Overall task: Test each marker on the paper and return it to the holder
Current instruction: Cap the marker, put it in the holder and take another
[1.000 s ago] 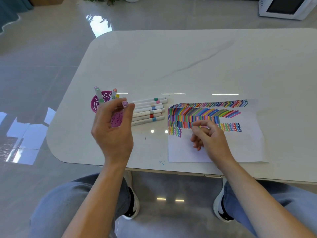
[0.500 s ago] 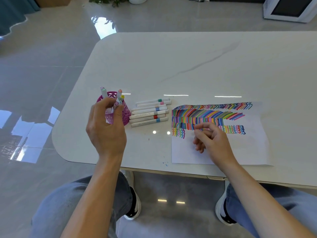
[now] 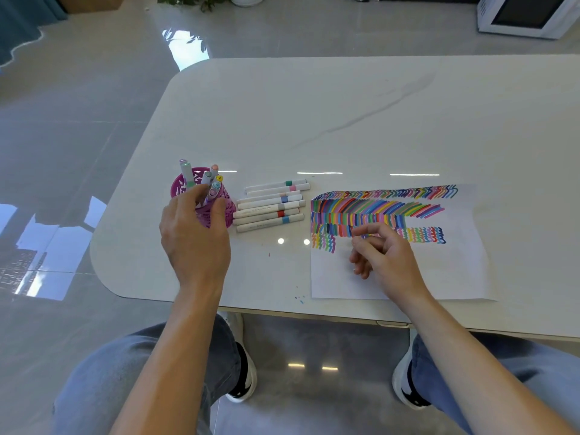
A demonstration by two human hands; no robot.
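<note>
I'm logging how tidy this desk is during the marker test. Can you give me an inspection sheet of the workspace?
Surface: white marble-look table, with a few ink specks near its front edge.
Job's things: purple openwork holder with capped markers standing in it; white markers lying in a row beside it; white paper sheet with rows of coloured strokes across its top.
Clutter: nothing seen.
Hands: left hand pinches a lilac-capped marker standing in the holder; right hand is over the paper, loosely curled, holding nothing.
Cables: nothing seen.
Surroundings: glossy grey tile floor, potted plant, white appliance.
</note>
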